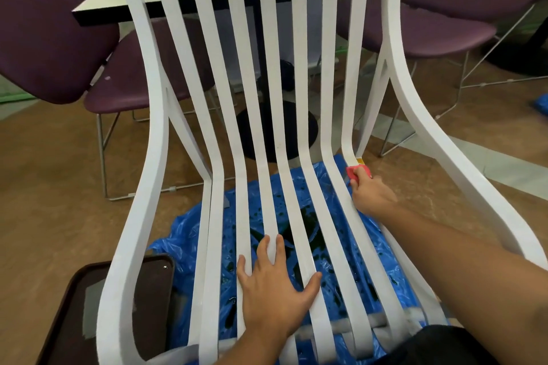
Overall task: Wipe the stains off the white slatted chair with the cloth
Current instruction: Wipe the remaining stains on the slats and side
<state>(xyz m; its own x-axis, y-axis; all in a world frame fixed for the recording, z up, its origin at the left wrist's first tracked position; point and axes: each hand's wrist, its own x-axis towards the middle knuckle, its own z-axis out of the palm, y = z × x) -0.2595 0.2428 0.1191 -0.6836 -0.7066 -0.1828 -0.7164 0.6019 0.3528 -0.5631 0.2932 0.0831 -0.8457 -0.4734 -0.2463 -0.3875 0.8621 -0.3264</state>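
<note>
The white slatted chair (268, 74) fills the middle of the view, its back upright and its seat slats running toward me. My left hand (274, 284) lies flat with spread fingers on the middle seat slats. My right hand (369, 194) grips a pink cloth (357, 172) against the rightmost slat, near the bend between seat and back. A yellow-orange stain (358, 161) shows on that slat just above the cloth.
A blue plastic sheet (189, 234) with dark wet blotches lies on the floor under the seat. A dark brown tray (98, 308) sits at lower left. Behind the chair stand a white table (112, 0) and purple chairs (50, 29) on both sides.
</note>
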